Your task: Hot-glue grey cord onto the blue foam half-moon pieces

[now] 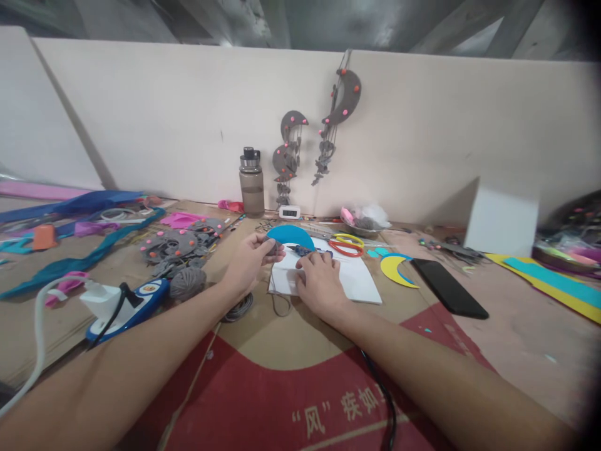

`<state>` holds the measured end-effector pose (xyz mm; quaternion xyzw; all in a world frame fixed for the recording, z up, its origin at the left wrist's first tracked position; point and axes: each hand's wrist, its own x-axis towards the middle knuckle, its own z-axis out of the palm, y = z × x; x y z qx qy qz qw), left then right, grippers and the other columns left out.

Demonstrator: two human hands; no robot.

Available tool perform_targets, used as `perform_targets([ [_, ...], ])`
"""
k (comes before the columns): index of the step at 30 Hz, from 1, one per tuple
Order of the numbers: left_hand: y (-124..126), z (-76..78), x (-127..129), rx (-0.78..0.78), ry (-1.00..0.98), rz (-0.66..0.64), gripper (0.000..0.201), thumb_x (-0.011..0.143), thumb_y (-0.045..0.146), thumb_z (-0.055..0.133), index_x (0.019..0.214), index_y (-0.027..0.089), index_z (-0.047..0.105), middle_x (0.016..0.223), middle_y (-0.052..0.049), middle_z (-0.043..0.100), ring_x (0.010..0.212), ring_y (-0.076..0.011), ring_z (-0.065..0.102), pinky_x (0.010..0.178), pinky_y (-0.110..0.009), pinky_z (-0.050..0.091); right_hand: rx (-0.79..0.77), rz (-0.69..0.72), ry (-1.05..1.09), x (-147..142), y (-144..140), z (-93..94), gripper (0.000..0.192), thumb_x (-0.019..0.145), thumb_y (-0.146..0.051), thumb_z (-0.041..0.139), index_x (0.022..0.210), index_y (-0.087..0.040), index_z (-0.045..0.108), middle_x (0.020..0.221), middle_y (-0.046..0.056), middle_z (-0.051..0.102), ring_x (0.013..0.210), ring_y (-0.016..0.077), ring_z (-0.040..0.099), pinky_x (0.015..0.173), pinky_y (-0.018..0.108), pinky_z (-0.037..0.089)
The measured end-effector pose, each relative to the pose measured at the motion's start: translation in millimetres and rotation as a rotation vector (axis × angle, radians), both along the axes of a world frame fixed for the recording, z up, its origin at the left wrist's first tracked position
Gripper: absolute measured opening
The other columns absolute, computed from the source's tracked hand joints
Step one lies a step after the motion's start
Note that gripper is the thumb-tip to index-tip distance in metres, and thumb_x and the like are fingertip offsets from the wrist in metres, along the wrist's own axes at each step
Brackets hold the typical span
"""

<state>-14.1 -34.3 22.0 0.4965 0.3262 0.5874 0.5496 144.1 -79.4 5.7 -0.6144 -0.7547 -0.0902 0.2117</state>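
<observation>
Your left hand (pixel 248 262) sits at the middle of the frame, fingers pinched on a small grey piece (pixel 272 247) at the edge of the blue foam crescent (pixel 291 236). Your right hand (pixel 320 282) lies just right of it, pressed on the white paper (pixel 361 282), fingers curled around a dark glue tool (pixel 307 251) whose tip points at the crescent. Scissors (pixel 346 244) lie behind, a black phone (pixel 448 287) to the right, grey felt shapes (pixel 176 245) to the left.
</observation>
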Motion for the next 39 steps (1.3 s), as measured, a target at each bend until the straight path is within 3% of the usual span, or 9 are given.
perform_targets([
  [6, -1.0, -5.0, 2.0, -0.003, 0.023, -0.004, 0.019, 0.073, 0.025, 0.065, 0.079, 0.013, 0.052, 0.073, -0.004, 0.066, 0.065, -0.0142, 0.066, 0.068, -0.029, 0.053, 0.007, -0.005, -0.022, 0.6, -1.0, -0.3, 0.020, 0.083, -0.029, 0.048, 0.099, -0.023, 0.058, 0.104, 0.009, 0.056, 0.102, 0.0270, 0.039, 0.080, 0.039, 0.029],
  [14, -0.5, 0.6, -0.3, -0.021, -0.037, 0.036, 0.018, 0.072, 0.024, 0.066, 0.077, 0.013, 0.052, 0.075, -0.006, 0.066, 0.065, -0.0139, 0.065, 0.068, -0.029, 0.053, 0.018, 0.005, -0.014, 0.8, -0.2, -1.1, 0.019, 0.083, -0.028, 0.048, 0.098, -0.023, 0.058, 0.104, 0.008, 0.054, 0.101, 0.0260, 0.039, 0.079, 0.038, 0.029],
  [39, -4.4, -1.5, 1.6, -0.025, -0.018, 0.014, 0.019, 0.073, 0.025, 0.066, 0.079, 0.013, 0.052, 0.076, -0.007, 0.067, 0.066, -0.0137, 0.065, 0.070, -0.030, 0.053, 0.017, 0.009, -0.011, 0.6, -1.2, -0.8, 0.020, 0.083, -0.029, 0.048, 0.098, -0.022, 0.059, 0.105, 0.008, 0.054, 0.102, 0.0267, 0.038, 0.081, 0.039, 0.028],
])
